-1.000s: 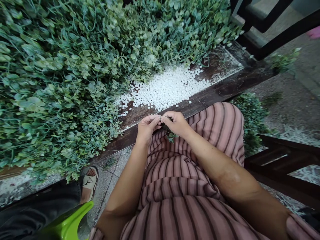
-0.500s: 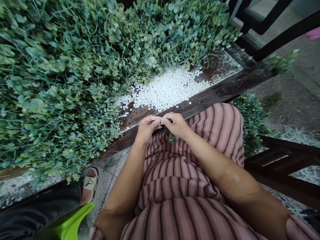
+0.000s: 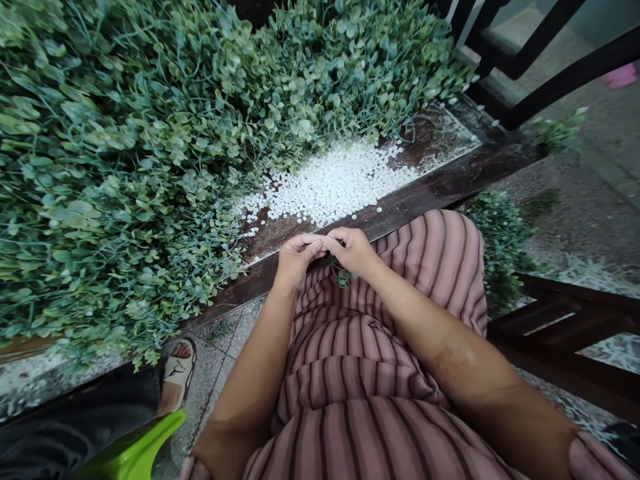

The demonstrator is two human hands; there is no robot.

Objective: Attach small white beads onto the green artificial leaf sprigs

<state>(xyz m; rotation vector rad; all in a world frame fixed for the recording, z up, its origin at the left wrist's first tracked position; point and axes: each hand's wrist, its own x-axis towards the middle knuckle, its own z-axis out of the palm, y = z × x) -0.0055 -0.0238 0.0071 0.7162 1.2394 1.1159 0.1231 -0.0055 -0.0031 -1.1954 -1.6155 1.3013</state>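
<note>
My left hand (image 3: 296, 259) and my right hand (image 3: 354, 252) meet fingertip to fingertip over my lap, by the front edge of a dark wooden table (image 3: 420, 193). A small green sprig (image 3: 343, 276) hangs just below my right hand, whose closed fingers hold it. The fingers of my left hand are pinched against those of my right; whatever lies between them is too small to make out. Just beyond my hands, a heap of small white pieces (image 3: 335, 183) is spread on the tabletop.
Piled green artificial foliage (image 3: 150, 167) covers the table's left and back. Another person's sandalled foot (image 3: 179, 373) and a bright green plastic seat (image 3: 145, 450) are at lower left. More foliage (image 3: 500, 247) lies right of my knee, near dark wooden slats (image 3: 575, 317).
The view has shifted slightly. Both hands stay together in nearly the same place, with the sprig still hanging under my right hand.
</note>
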